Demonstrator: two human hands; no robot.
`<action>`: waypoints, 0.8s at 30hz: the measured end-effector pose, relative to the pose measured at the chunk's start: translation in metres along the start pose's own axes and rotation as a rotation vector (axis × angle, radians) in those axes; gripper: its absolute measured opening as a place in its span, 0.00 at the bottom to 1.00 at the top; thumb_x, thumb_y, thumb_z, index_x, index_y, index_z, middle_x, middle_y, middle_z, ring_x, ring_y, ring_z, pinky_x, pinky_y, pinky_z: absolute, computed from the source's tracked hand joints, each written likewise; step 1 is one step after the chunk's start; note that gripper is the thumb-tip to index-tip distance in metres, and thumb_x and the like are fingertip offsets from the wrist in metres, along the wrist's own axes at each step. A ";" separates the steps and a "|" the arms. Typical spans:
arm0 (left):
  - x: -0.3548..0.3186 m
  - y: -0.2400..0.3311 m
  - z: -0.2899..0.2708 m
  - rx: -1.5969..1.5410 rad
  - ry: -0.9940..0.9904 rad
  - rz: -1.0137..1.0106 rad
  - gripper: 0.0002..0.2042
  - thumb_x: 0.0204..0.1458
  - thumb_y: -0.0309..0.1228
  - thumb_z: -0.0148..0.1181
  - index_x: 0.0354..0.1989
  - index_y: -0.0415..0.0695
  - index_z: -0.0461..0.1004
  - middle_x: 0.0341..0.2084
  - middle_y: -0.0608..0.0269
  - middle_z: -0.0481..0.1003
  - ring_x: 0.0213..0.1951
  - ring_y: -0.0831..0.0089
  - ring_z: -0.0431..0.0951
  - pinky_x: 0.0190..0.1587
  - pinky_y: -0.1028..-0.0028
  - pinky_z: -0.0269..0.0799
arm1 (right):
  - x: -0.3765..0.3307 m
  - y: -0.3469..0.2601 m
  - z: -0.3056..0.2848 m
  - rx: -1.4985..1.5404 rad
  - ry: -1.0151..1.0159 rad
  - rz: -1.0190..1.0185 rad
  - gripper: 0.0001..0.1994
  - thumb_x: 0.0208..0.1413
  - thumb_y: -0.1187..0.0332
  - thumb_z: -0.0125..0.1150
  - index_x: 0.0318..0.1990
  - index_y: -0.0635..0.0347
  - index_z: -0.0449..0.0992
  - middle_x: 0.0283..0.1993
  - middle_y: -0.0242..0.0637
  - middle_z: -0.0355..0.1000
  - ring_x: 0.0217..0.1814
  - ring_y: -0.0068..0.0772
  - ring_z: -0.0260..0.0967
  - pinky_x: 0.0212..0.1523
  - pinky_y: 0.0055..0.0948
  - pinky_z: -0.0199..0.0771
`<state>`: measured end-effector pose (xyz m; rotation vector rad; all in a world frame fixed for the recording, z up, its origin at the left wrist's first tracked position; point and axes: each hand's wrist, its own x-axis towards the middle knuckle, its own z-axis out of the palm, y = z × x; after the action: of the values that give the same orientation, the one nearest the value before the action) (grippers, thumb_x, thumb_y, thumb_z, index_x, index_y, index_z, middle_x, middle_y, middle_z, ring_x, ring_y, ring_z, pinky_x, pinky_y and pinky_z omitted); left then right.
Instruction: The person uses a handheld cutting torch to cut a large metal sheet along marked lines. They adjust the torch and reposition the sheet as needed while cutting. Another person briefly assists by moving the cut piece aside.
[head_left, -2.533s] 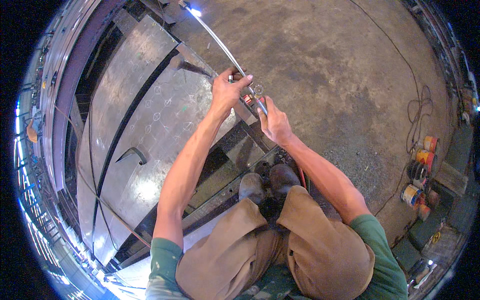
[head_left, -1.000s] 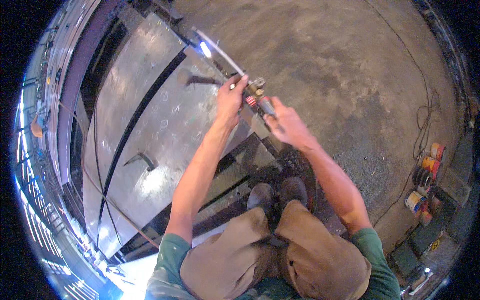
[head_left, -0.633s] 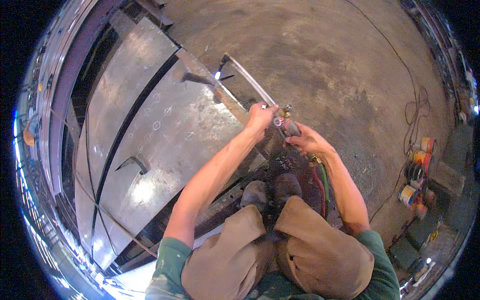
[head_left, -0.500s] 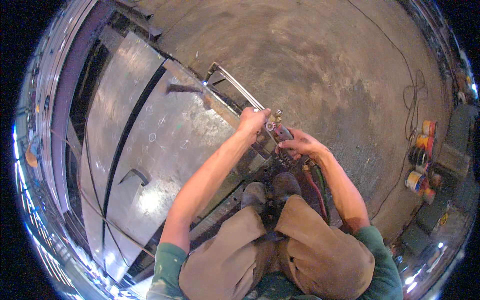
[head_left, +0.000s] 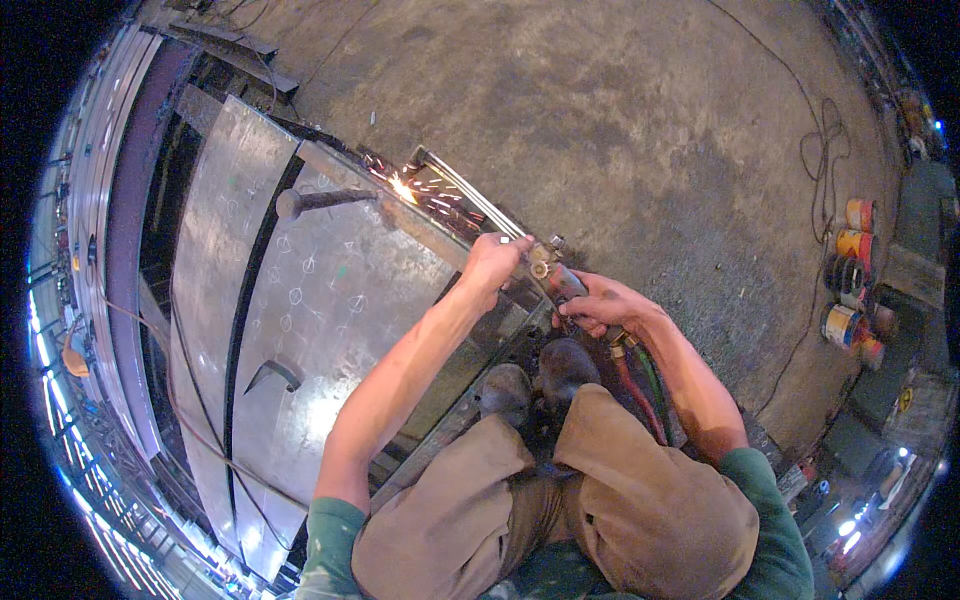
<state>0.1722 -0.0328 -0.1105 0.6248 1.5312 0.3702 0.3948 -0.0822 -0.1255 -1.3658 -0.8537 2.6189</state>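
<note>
Gripping a cutting torch (head_left: 500,222) with both hands, the left hand (head_left: 492,262) wraps its tubes and the right hand (head_left: 598,303) clasps the handle nearer the body. Sparks (head_left: 405,187) fly at its far tip on the steel plate (head_left: 330,300).

Dim workshop light, with a bluish cast at the fisheye rim, where straight edges bend and smear into black corners. Sparks (head_left: 405,187) glow bright orange-white at the torch tip. A soft glare patch lies on the steel plate (head_left: 320,300). The centre is fairly sharp.
</note>
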 end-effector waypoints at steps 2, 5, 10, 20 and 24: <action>0.006 -0.007 0.000 -0.010 0.031 0.017 0.12 0.58 0.38 0.62 0.35 0.40 0.79 0.22 0.66 0.74 0.20 0.76 0.66 0.21 0.71 0.57 | -0.001 0.003 0.000 -0.016 0.007 -0.029 0.24 0.63 0.72 0.57 0.65 0.51 0.61 0.37 0.31 0.77 0.19 0.11 0.57 0.16 0.16 0.58; 0.005 -0.006 -0.002 -0.020 0.026 0.002 0.12 0.57 0.38 0.62 0.35 0.41 0.79 0.22 0.66 0.75 0.20 0.76 0.67 0.21 0.70 0.58 | 0.008 0.006 0.000 -0.058 0.004 -0.063 0.23 0.62 0.72 0.58 0.64 0.51 0.62 0.37 0.31 0.77 0.19 0.11 0.58 0.16 0.16 0.59; 0.003 -0.003 -0.009 -0.016 0.055 0.019 0.11 0.57 0.37 0.62 0.33 0.42 0.78 0.20 0.68 0.73 0.19 0.77 0.67 0.18 0.73 0.54 | 0.009 -0.018 0.010 -0.029 -0.034 -0.032 0.22 0.61 0.71 0.59 0.62 0.51 0.64 0.35 0.30 0.77 0.19 0.11 0.58 0.16 0.16 0.60; 0.016 -0.010 -0.013 -0.026 0.020 0.075 0.13 0.59 0.40 0.61 0.37 0.40 0.79 0.22 0.68 0.74 0.19 0.79 0.66 0.18 0.74 0.55 | 0.019 -0.010 0.007 0.009 0.035 -0.047 0.22 0.62 0.72 0.58 0.62 0.50 0.62 0.36 0.31 0.77 0.19 0.11 0.57 0.16 0.17 0.59; 0.011 -0.002 -0.012 -0.025 0.001 0.086 0.14 0.59 0.39 0.61 0.39 0.40 0.79 0.24 0.67 0.75 0.18 0.80 0.65 0.18 0.75 0.56 | 0.011 -0.017 0.010 -0.021 0.064 -0.028 0.22 0.62 0.72 0.57 0.62 0.48 0.62 0.37 0.31 0.77 0.18 0.11 0.56 0.17 0.16 0.59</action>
<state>0.1602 -0.0263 -0.1197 0.6727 1.5019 0.4544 0.3770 -0.0689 -0.1209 -1.4232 -0.8883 2.5381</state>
